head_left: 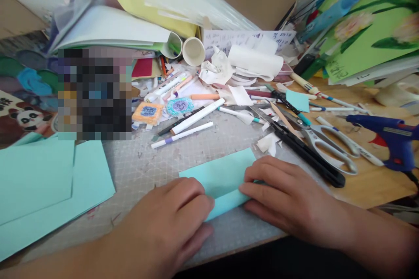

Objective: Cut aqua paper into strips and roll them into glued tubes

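Head view: the turquoise paper sheet point(220, 169) is on the gridded cutting mat point(137, 163), long axis running roughly left-to-right, left hand point(175, 213) and right hand point(288, 194) both half-curled, pinching opposite ends of its turned-up near edge, so neither's really closer.

wooden table point(376, 189) — grey gridded mat point(140, 165), aqua paper point(218, 172), blue glue gun point(397, 139), scissors point(310, 130)

No writing could be read with certainty. Rows of dark handwriting crossed the white paper sheet point(242, 39) at the back, too blurred to make out. Small lettering on the white marker point(368, 155) at the right, dark characters on the green flowered sheet point(363, 56) and those at the edge of the panda picture point(26, 115) were equally illegible.
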The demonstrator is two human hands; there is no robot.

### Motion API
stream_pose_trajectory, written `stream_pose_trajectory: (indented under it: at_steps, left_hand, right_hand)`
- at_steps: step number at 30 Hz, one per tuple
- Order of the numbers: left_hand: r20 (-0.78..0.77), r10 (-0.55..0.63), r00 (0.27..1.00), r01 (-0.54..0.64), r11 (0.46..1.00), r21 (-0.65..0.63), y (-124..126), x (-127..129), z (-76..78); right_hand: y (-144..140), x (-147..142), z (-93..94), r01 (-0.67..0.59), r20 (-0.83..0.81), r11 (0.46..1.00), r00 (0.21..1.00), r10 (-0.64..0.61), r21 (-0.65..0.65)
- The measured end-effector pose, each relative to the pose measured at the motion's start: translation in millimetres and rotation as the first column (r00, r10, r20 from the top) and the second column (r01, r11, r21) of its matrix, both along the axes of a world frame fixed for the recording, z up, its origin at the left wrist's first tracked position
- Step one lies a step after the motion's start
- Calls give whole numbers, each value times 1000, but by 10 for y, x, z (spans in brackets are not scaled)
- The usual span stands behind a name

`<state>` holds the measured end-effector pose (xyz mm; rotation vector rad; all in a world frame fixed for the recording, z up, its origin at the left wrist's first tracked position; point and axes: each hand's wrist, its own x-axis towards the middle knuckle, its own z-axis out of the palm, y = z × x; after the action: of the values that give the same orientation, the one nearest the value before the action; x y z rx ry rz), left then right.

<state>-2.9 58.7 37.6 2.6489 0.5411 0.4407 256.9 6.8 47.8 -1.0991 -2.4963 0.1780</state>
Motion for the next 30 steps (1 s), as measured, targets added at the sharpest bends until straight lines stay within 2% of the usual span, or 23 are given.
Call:
stream_pose_trajectory:
  at_steps: [9, 13, 16, 18, 20, 23, 26, 28, 30]
  left_hand:
    - [32, 10, 999, -13, 994, 111, -41, 33, 6]
    - [75, 9, 997, -18, 993, 115, -37, 27, -33]
    - [69, 80, 994, -87, 991, 103, -47, 3, -17]
    - [83, 132, 988, -145, 974, 173, -73, -16, 9]
    - [131, 104, 986, -140, 943, 303, -109, -23, 18]
    - [176, -54, 983, -35, 884, 466, -161, -6, -43]
    - [137, -63, 989, -15, 862, 506, -189, 20, -145]
    - [128, -18, 992, -49, 867, 496, -191, 30, -179]
    - [71, -11, 997, -23, 886, 462, -182, 35, -174]
  right_hand:
    - [-55, -3, 11, -31, 5, 999, 1000, 31, -42]
    - [-48, 23, 3, -20, -64, 997, 998, 15, -79]
    - [-3, 35, -1, 4, -120, 998, 993, -12, -63]
    - [52, 37, -12, 22, -116, 999, 993, -26, -38]
    - [124, 31, -30, 51, -101, 999, 994, -52, -6]
    - [243, 7, -68, 65, -82, 997, 995, -62, 38]
    - [325, -23, -104, 50, -54, 998, 997, -48, 27]
    - [337, -32, -120, 51, -48, 998, 998, -50, 27]
    - [317, -25, -125, 52, -32, 998, 998, -51, 33]
